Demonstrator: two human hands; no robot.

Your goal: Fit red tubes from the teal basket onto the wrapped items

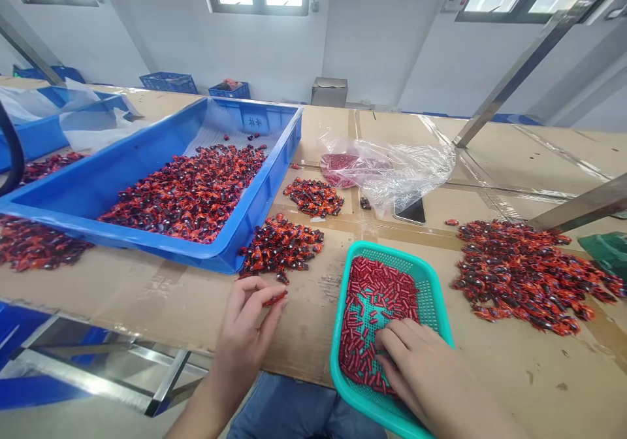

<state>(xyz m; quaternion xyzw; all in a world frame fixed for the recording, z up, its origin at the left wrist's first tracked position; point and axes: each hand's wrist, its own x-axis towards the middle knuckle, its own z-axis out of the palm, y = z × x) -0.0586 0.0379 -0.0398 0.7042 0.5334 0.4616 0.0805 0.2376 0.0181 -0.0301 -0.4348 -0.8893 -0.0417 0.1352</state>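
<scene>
My left hand (252,318) is closed in a pinch on a small red-and-black plastic part (275,298), just in front of a pile of similar orange-red and black parts (281,246). Inside a green plastic basket (437,295) my right hand (416,354) reaches down among many small dark red cylindrical pins (386,285). Its fingers are bent with the tips touching the pins. Whether it grips one is hidden by the hand itself.
A large blue tray (147,246) of the same parts stands at left. Another heap (519,272) lies at right, near a metal post (533,60). Beyond the basket are a clear plastic bag (411,164), a phone (410,209) and a smaller pile (313,197).
</scene>
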